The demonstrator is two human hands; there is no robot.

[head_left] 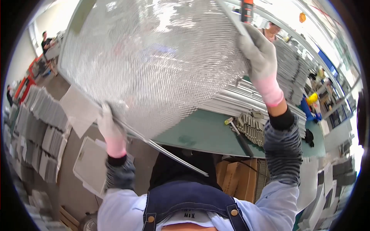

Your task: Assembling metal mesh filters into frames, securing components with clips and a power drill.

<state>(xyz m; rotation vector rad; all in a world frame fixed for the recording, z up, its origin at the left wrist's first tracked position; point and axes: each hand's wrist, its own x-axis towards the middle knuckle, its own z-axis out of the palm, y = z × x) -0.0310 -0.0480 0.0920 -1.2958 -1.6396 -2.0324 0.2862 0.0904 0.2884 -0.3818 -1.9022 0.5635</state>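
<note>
Hands, left hand (110, 125) and right hand (259, 50), clamp opposite edges of mesh panel (154, 65) above green table (204, 133).

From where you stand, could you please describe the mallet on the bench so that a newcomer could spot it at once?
Find the green workbench under the big framed mesh panel held in both gloved hands. The mallet lies near the bench's front edge, beside a row of small metal pieces. Only it has a yellow head end and a long dark handle.

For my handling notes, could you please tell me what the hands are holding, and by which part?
Both hands hold one large framed metal mesh panel: the left hand grips its lower frame edge, the right hand its upper right edge.
</note>
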